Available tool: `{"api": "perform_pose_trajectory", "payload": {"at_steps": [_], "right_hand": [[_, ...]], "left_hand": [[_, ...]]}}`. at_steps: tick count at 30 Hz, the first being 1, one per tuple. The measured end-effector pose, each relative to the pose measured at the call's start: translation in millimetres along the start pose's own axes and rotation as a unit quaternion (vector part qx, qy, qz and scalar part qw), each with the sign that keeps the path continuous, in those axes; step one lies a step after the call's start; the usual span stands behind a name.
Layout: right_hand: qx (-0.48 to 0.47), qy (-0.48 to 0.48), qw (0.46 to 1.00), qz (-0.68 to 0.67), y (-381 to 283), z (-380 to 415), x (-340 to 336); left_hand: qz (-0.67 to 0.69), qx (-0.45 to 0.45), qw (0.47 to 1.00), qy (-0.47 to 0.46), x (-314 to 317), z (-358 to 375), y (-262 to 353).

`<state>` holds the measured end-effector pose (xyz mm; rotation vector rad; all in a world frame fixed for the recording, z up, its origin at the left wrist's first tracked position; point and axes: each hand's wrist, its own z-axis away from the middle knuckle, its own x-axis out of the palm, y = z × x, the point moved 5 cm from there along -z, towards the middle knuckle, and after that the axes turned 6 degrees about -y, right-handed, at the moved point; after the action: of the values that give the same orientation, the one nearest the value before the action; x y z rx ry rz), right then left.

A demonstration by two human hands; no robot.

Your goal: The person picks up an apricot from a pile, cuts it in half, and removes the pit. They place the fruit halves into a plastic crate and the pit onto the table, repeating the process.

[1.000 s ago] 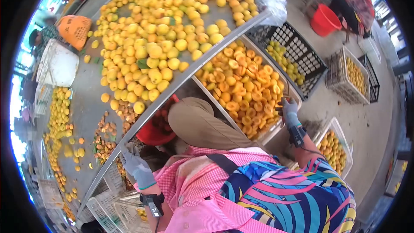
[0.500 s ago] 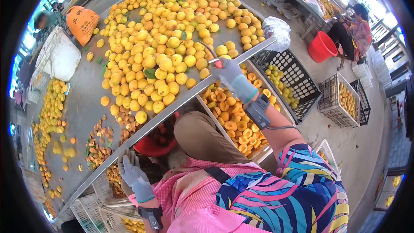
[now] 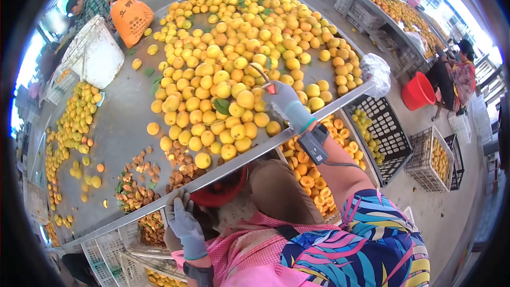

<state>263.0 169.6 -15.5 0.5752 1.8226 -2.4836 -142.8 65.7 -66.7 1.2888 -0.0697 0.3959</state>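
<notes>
My right hand, in a grey glove, is closed around the red handle of a curved knife. Its thin blade reaches over the near right side of a heap of whole apricots. Gloved as well, my left hand is at the table's front edge with its fingers extended upward and nothing visible in them. Just beyond that hand, brown apricot stones and scraps lie on the metal table. Halved apricots fill a crate below my right forearm.
A red basin sits under the table edge. To the right are a black crate of greenish fruit and a slatted crate. A white bucket and orange sack stand at left. Other people sit farther off.
The view has shifted, so the table appears farther right and lower. My right hand has moved with the knife over the heap's edge. My left hand's fingers look closer together.
</notes>
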Motion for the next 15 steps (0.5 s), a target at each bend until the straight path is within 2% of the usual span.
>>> {"api": "perform_pose_trajectory", "payload": {"at_steps": [4,6,7,10,12,14,15], "right_hand": [[0.011,-0.012,1.000,0.011,12.1,-9.6,8.5],[-0.059,0.043,0.997,0.029,7.7,-15.4,6.6],[-0.029,0.026,0.999,-0.014,-11.8,-3.2,8.8],[-0.079,0.013,0.997,0.022,-43.8,-2.6,18.1],[-0.057,0.004,0.998,0.008,-67.5,-2.4,26.1],[-0.031,-0.061,0.997,0.033,-84.1,-6.9,38.6],[-0.050,-0.086,0.994,0.046,-92.6,-12.7,42.4]], "left_hand": [[-0.003,0.025,0.999,-0.037,26.4,-12.7,10.9],[-0.013,0.035,0.998,-0.048,41.3,-22.4,21.7],[-0.020,0.051,0.996,-0.068,43.5,-32.4,24.0],[0.029,0.065,0.996,-0.062,57.6,-54.9,35.3],[0.030,0.075,0.995,-0.055,57.9,-74.6,36.4],[0.057,0.088,0.992,-0.072,63.4,-89.0,42.5],[0.060,0.087,0.992,-0.071,62.0,-94.8,45.0]]}}
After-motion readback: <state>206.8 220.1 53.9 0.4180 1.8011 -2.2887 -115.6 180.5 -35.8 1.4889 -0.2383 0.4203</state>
